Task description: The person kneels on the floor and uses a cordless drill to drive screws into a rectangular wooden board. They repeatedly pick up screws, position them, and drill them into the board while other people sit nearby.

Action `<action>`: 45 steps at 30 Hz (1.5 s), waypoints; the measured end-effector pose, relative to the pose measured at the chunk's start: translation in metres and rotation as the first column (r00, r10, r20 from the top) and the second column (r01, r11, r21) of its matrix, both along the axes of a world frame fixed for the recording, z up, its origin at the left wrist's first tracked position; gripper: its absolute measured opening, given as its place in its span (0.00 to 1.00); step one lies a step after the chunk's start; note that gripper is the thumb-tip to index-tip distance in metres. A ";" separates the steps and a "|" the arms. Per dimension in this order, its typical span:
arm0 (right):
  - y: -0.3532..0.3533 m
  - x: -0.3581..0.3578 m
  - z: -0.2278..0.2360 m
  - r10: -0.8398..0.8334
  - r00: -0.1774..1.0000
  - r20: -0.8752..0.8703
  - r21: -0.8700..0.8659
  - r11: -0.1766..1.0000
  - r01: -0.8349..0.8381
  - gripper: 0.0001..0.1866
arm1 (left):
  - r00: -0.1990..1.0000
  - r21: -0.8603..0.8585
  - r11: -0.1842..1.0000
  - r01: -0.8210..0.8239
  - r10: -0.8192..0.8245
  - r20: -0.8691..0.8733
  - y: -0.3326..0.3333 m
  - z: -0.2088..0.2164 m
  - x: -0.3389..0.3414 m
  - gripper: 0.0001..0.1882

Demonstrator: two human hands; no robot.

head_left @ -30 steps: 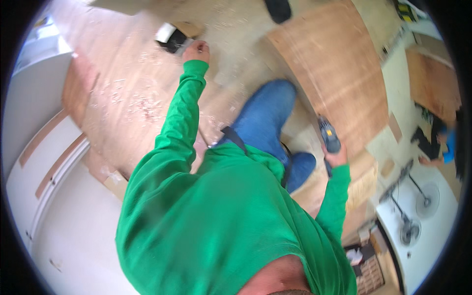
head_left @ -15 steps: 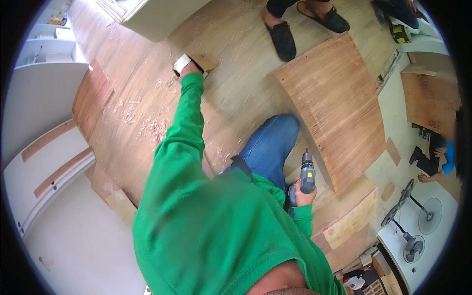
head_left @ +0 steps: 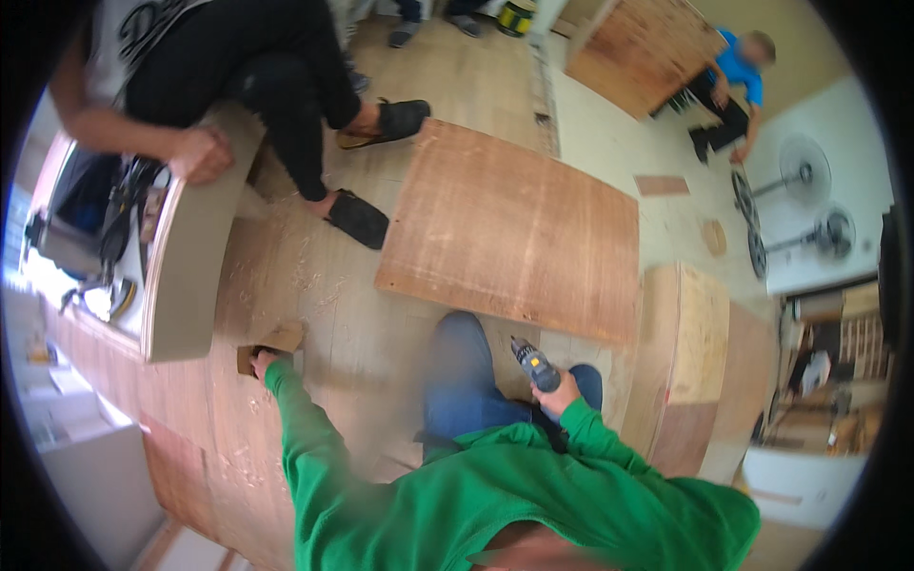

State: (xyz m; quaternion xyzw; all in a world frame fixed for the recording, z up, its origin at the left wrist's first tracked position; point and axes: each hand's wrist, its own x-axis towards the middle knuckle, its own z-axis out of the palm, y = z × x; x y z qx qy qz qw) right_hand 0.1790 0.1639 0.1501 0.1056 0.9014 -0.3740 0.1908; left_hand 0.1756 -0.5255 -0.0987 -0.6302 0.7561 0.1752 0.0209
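Observation:
My right hand [head_left: 562, 393] is closed round the grip of a grey and black cordless drill [head_left: 536, 366], its nose pointing away from me toward a wooden panel. My left arm stretches far out to the left. At its end my left hand [head_left: 262, 363] is in the opening of a small brown cardboard box [head_left: 284, 337] on the floor; its fingers are hidden there. The large flat wooden panel [head_left: 519, 228] lies in front of my knees, forming the top of a box-like piece.
A person's black clogs [head_left: 359, 220] are beside the panel's left edge; that person leans on a beige cabinet [head_left: 190, 266]. At right are plywood pieces [head_left: 700, 333] and fans [head_left: 804, 173]. Another person in blue crouches by a wooden panel [head_left: 643, 52]. Wood shavings [head_left: 305, 276] litter the floor.
The view has swung, so the panel and drill appear further left. My left hand is still at the cardboard box, my right still grips the drill. The seated person now shows more.

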 end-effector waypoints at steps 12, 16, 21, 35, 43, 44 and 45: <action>0.002 0.010 0.014 -0.010 1.000 0.017 -0.074 0.997 0.011 0.25 | 0.957 0.099 0.964 0.248 -0.260 0.131 0.025 0.049 -0.010 0.19; 0.004 0.014 0.009 -0.050 0.998 -0.039 -0.089 0.995 0.046 0.24 | 0.622 0.572 0.817 0.073 0.411 -0.666 0.000 0.020 -0.003 0.20; 0.006 0.019 -0.016 -0.006 0.999 -0.045 -0.079 0.997 0.003 0.21 | 0.311 0.624 0.743 0.242 0.550 -0.775 0.032 0.073 0.020 0.17; -0.008 0.022 0.066 -0.073 0.992 -0.106 -0.553 0.833 0.002 0.15 | 0.436 0.510 -0.176 0.842 0.778 -0.452 0.322 0.208 -0.081 0.07; -0.001 0.000 0.115 -0.285 0.950 -0.130 -0.750 0.654 0.093 0.13 | 0.625 0.638 -0.205 0.742 0.555 -0.548 0.494 0.270 -0.140 0.06; -0.005 0.000 0.114 -0.281 0.945 -0.167 -0.742 0.667 0.067 0.13 | 0.612 0.638 -0.189 0.747 0.570 -0.548 0.497 0.271 -0.142 0.06; 0.001 -0.003 0.110 -0.292 0.940 -0.176 -0.738 0.671 0.070 0.12 | 0.635 0.655 -0.214 0.725 0.578 -0.513 0.508 0.269 -0.147 0.06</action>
